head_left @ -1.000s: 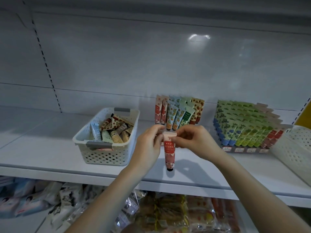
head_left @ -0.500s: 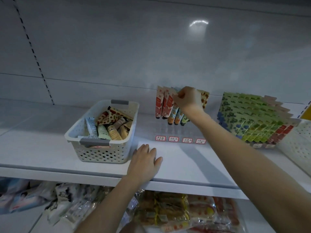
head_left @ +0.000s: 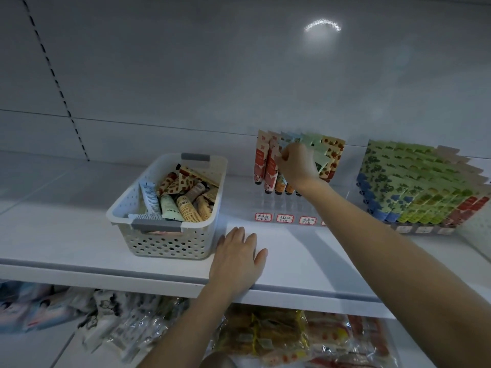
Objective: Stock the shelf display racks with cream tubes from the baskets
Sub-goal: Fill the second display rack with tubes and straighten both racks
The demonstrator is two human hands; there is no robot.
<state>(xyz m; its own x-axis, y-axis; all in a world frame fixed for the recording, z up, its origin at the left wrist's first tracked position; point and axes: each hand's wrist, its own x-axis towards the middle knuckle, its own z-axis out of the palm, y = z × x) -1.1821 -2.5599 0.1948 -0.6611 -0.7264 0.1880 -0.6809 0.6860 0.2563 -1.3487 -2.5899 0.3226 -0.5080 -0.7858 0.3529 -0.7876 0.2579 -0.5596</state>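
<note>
Several patterned cream tubes (head_left: 261,160) stand cap-down, right hand (head_left: 297,166) pinching one.

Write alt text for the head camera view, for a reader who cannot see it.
A person's right hand pinches the top of a red tube in a partly filled display rack on a white shelf. The left hand rests flat on the shelf beside a white basket of loose cream tubes; a full rack stands farther right.

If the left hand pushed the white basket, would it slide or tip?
Probably slides: the basket sits flat on the smooth shelf. Likely light: perforated plastic, partly filled with small tubes. Tipping seems unlikely; it is wide and low.
</note>
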